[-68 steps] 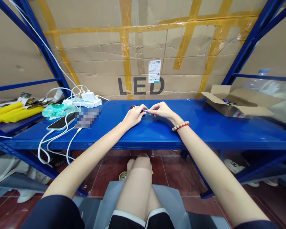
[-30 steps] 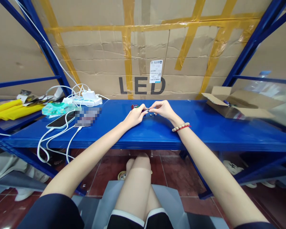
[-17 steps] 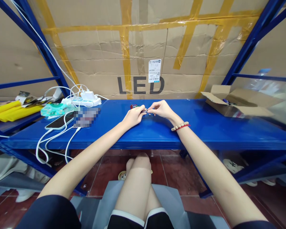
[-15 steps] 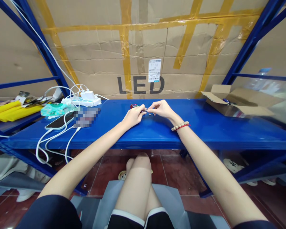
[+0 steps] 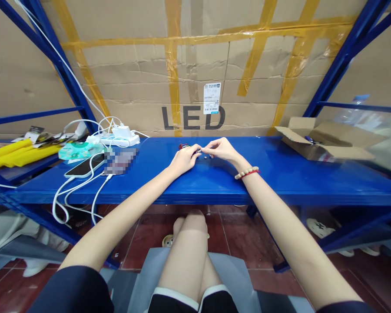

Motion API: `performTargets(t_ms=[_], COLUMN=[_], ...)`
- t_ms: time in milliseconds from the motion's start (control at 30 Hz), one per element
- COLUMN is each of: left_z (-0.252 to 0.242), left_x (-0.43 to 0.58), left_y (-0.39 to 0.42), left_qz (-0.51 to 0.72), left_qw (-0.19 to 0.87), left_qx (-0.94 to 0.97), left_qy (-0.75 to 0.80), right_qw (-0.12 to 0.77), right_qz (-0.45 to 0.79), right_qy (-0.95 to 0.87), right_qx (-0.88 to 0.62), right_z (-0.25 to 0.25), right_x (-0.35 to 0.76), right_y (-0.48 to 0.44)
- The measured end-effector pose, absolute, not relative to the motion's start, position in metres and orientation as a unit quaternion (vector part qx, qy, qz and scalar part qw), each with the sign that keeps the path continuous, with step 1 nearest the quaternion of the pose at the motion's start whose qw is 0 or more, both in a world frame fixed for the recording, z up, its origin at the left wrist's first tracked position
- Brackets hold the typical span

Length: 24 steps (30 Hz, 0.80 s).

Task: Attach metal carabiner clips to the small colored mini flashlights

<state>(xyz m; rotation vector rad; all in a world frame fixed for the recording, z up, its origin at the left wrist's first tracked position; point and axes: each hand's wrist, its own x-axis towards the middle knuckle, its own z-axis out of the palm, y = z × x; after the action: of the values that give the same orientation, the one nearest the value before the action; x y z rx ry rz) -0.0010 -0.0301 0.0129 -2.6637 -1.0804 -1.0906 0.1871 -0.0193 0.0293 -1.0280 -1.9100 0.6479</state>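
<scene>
Far left, yellow rolls (image 5: 14, 155) lie beside the blue table (image 5: 195, 184); next comes a teal packet (image 5: 80, 151), with a phone (image 5: 84, 167) just in front of it and a white power strip (image 5: 125, 140) behind, white cables running from both; near the middle, the left hand (image 5: 183, 160) rests on the table, thumb and fingers closed on a small piece (image 5: 199, 151), dark and silvery, too small to make out fully; a dark red thing (image 5: 182, 146) shows just beyond its knuckles; to the right, on the tabletop, sit a few tiny bits (image 5: 205, 157); above them the right hand (image 5: 222, 149) brings thumb and forefinger narrowly together at the small piece's right end, though whether they grip or merely touch it I cannot tell; a beaded bracelet (image 5: 246, 172) circles that wrist; farther right stands an open carton (image 5: 324, 150).
</scene>
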Motion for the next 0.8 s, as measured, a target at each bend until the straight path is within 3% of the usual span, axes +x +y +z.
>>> performTargets(t_ms=[367, 800], left_z=[0.020, 0.012], left_x=[0.007, 0.002], left_y=[-0.034, -0.020], left_qz=[-0.373, -0.369], left_qw=[-0.003, -0.063], left_qx=[-0.820, -0.863], left_qy=[-0.433, -0.338], right_qw=[0.475, 0.488], right_qz=[0.256, 0.256], right_qy=[-0.744, -0.756], right_qx=[-0.394, -0.352], right_z=[0.032, 0.032], right_x=[0.186, 0.186], right_y=[-0.020, -0.019])
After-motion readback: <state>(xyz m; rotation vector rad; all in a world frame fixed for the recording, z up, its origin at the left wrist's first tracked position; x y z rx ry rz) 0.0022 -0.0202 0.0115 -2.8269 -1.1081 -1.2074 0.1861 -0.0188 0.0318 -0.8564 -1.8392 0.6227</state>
